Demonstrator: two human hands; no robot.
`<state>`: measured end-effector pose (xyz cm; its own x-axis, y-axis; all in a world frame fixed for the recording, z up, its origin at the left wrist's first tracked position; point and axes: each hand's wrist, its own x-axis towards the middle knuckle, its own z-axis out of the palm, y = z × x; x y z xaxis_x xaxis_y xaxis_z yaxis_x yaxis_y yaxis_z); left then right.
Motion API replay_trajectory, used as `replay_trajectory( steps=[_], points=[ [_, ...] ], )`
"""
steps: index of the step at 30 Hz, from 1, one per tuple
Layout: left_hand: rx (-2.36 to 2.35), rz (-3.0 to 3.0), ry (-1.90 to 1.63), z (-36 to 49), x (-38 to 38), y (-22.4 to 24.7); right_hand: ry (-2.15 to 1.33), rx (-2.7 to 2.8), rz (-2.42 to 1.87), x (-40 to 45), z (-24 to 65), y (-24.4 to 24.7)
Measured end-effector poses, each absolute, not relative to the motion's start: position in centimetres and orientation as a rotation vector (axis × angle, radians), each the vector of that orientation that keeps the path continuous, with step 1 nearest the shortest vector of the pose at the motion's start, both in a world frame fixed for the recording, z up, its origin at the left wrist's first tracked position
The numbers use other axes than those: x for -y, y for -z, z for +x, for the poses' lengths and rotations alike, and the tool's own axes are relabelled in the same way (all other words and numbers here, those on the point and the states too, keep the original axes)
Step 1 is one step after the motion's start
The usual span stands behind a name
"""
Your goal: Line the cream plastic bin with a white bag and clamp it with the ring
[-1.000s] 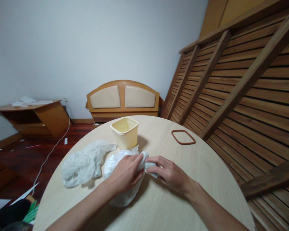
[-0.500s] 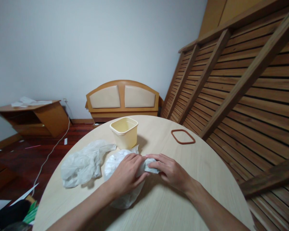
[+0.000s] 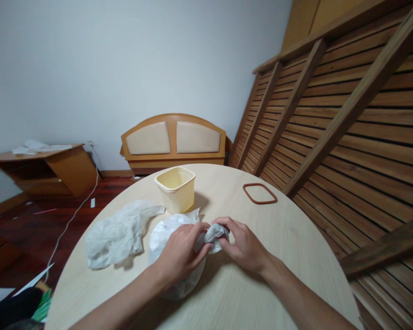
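Both hands are on a crumpled white plastic bag [image 3: 168,229] near the middle of the table. My left hand [image 3: 184,247] is closed around the gathered neck of the bag, and it covers part of the bag's full, rounded body. The fingers of my right hand [image 3: 242,243] pinch the bunched, twisted end that sticks out to the right. What lies inside the bag is hidden. Just behind it stands an open, pale yellow plastic tub [image 3: 177,197]. A second crumpled white plastic bag [image 3: 115,236] lies to the left, apart from my hands.
A reddish-brown rounded square ring [image 3: 259,201] lies on the right part of the round wooden table [image 3: 289,266]. Slatted wooden panels [image 3: 330,137] lean along the right side. A headboard [image 3: 174,146] stands behind, and a low cabinet [image 3: 44,169] with papers is at the left.
The fingers of my right hand have shifted on the bag's end, which is now more bunched and twisted. My left hand keeps its hold. The view has moved slightly.
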<state>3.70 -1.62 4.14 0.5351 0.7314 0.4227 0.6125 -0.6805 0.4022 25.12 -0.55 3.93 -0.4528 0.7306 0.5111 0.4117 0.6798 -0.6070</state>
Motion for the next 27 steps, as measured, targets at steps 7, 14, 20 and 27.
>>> replay_trajectory(
  steps=[7, 14, 20, 27],
  points=[
    [-1.146, 2.534, -0.942, 3.9, 1.8, -3.2, -0.661, 1.96, -0.918, 0.6, 24.5, -3.7],
    [-1.16, 2.368, -0.907, 3.7, 1.4, -3.6, -0.633, 1.788, -0.755, 0.2, 24.3, -3.2],
    [-1.094, 2.086, -1.033, 4.0, 1.2, -4.6, -0.532, 1.775, -0.658, 0.4, 24.1, -3.0],
    [-1.032, 2.076, -0.953, 4.0, 1.3, -4.6, -0.311, 1.758, -0.674, 0.1, 24.1, -3.2]
  ],
)
